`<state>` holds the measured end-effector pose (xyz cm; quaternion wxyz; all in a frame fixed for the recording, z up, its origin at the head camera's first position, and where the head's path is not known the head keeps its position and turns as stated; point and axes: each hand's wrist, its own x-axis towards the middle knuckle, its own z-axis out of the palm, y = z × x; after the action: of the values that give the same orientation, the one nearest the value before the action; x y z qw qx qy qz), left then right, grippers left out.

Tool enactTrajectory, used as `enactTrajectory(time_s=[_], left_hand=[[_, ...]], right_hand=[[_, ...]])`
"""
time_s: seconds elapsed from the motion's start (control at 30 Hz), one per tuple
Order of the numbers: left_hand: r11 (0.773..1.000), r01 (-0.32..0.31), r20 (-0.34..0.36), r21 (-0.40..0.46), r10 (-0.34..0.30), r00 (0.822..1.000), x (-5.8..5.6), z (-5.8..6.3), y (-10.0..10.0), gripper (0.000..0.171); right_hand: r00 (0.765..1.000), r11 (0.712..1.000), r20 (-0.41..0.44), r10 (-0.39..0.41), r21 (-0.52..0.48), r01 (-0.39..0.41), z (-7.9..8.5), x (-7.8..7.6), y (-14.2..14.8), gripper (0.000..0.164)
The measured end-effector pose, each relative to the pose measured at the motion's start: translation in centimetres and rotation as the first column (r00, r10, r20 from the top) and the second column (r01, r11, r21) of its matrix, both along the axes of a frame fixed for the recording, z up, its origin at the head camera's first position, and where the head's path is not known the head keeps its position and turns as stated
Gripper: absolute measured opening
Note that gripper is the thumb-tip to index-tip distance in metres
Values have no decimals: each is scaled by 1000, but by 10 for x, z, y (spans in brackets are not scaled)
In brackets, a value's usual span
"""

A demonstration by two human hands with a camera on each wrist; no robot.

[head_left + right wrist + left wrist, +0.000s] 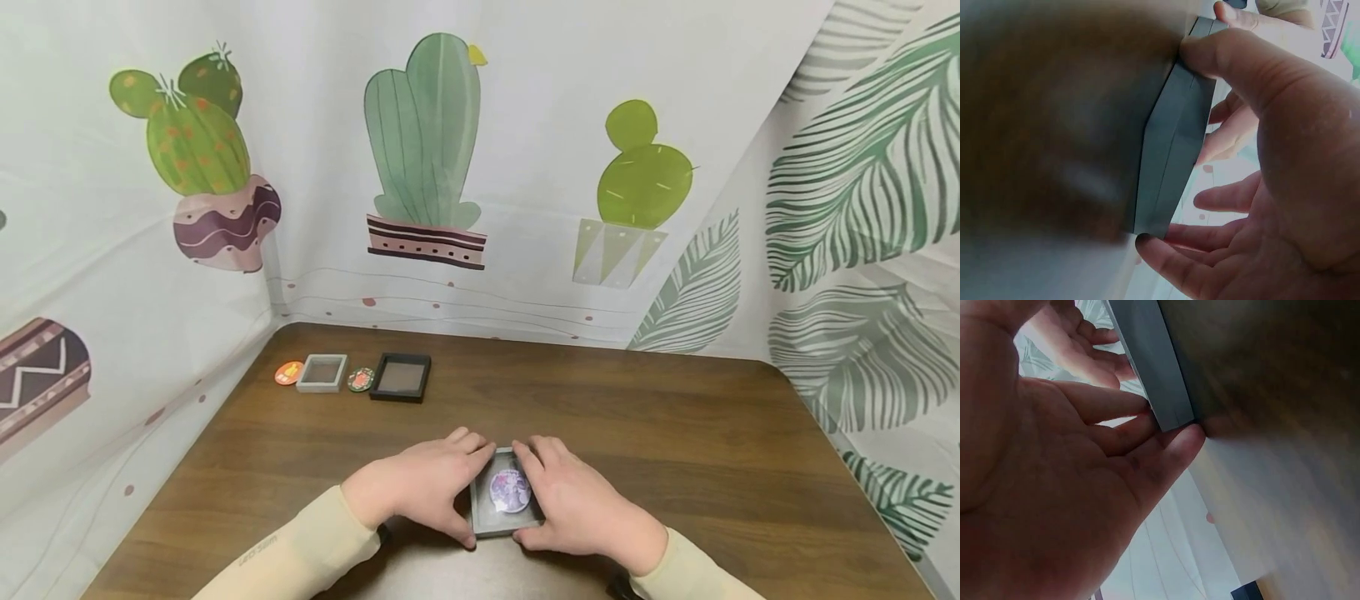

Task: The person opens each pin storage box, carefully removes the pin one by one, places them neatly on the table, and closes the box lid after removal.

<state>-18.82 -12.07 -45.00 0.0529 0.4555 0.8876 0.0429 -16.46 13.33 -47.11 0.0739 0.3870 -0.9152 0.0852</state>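
Note:
A grey square display frame (495, 527) lies at the front middle of the table, with a round purple badge (510, 491) showing behind its clear window. My left hand (427, 483) holds the frame's left side, thumb at the near corner and fingers at the far one. On the opposite side my right hand (573, 496) grips it between thumb and fingers, covering much of the right edge. The frame's grey side wall (1157, 369) meets the fingertips in the left wrist view. A thin seam runs along the frame wall (1172, 137) in the right wrist view.
Towards the back left of the brown table (600, 400) lie an orange round badge (288, 372), a light grey frame (322, 387), a dark green and red round badge (361, 380) and a black frame (400, 397). A cactus-print curtain (525, 167) hangs behind the table.

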Motion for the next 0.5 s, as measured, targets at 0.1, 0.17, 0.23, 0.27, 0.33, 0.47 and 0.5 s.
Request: enactTrajectory(time_s=[0.1,0.17,0.23,0.27,0.33,0.47,0.5], left_hand=[[1000,2,-24,0,-2,1000,4,0,2,116],[1000,-7,-33,-9,7,999,7,-1,3,116],[1000,-17,-42,-22,16,999,10,-1,5,114],[999,-23,-47,-31,21,999,11,-2,6,113],[998,-34,-58,-48,31,998,13,-3,8,109],[996,-49,-98,-74,41,994,16,-5,13,107],[996,-52,-112,-77,43,993,16,-5,13,108]], right_hand=[[1000,1000,0,-14,5,14,-1,2,-1,109],[1000,1000,3,-21,14,21,-1,2,-2,110],[1000,999,3,-22,24,22,-2,2,-2,110],[1000,999,-1,-19,29,19,-2,2,-2,110],[1000,999,-15,-10,38,11,-2,2,-2,110],[999,999,-49,10,49,-8,-2,0,-1,109],[998,999,-55,15,52,-12,-2,0,-1,108]])
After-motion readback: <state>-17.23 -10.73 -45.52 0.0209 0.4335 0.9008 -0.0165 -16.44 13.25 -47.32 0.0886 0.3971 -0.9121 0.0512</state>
